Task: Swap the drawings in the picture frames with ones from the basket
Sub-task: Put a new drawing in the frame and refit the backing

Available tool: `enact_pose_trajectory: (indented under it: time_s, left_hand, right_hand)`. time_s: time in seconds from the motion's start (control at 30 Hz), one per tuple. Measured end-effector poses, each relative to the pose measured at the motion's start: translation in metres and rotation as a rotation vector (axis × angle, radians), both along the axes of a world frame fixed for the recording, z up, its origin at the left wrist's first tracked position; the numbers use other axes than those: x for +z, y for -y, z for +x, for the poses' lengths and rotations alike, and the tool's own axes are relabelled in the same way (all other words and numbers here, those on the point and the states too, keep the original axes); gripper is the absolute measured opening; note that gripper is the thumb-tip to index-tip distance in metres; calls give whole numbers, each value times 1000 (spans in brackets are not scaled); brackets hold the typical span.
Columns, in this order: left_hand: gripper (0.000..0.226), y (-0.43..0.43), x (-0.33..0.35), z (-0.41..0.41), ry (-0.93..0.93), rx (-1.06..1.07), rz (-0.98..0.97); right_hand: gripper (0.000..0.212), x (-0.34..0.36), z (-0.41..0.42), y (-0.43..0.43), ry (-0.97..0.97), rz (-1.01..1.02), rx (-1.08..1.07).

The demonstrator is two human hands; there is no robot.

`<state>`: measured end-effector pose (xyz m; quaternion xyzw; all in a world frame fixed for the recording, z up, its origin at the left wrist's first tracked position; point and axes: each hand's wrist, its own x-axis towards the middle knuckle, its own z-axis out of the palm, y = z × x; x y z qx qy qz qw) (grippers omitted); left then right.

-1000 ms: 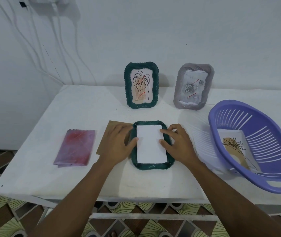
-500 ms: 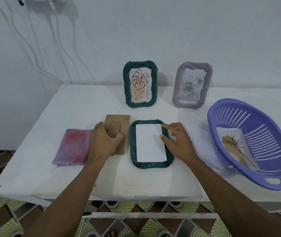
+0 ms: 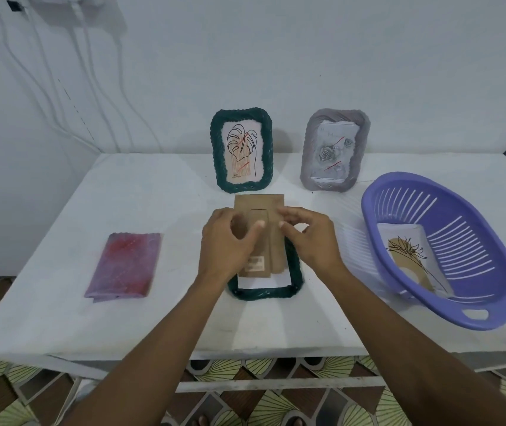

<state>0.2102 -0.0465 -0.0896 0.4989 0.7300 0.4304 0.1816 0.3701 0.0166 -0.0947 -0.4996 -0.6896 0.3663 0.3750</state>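
A dark green woven frame [image 3: 264, 293] lies face down at the table's middle with a white sheet [image 3: 264, 282] showing inside it. Over it sits the brown cardboard backing [image 3: 261, 210], tilted and shifted toward the far side. My left hand [image 3: 227, 244] grips the backing's left edge, thumb on its stand flap. My right hand [image 3: 310, 238] pinches its right edge. Behind stand a green frame with a leaf drawing [image 3: 242, 150] and a grey frame with a rose drawing [image 3: 334, 150]. The purple basket [image 3: 491, 241] at right holds a flower drawing [image 3: 411, 256].
A folded purple-red cloth [image 3: 124, 264] lies at the left of the white table [image 3: 61, 318]. White cables [image 3: 61, 87] hang on the wall at the back left. The table's front edge is close to my arms, patterned floor tiles below.
My left hand picked the cardboard backing up from the left of the frame and carried it over the face-down frame. My right hand left the white sheet and took the backing's right edge.
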Motion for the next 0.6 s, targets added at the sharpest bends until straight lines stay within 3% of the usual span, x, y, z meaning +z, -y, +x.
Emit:
enact_pose_trajectory:
  time_s: [0.07,0.2,0.6]
  left_hand:
    - [26,4,-5,-11,99,-46,1]
    - [37,12,-17,-28,171,-171,-44]
    - [43,8,-38,-32,-112,-196,-50]
  right_hand:
    - [27,-1,8,-2,-13,-70,0]
    - [31,-7,16,-1,-36,-164,67]
    - [33,-23,11,0,88,-116,36]
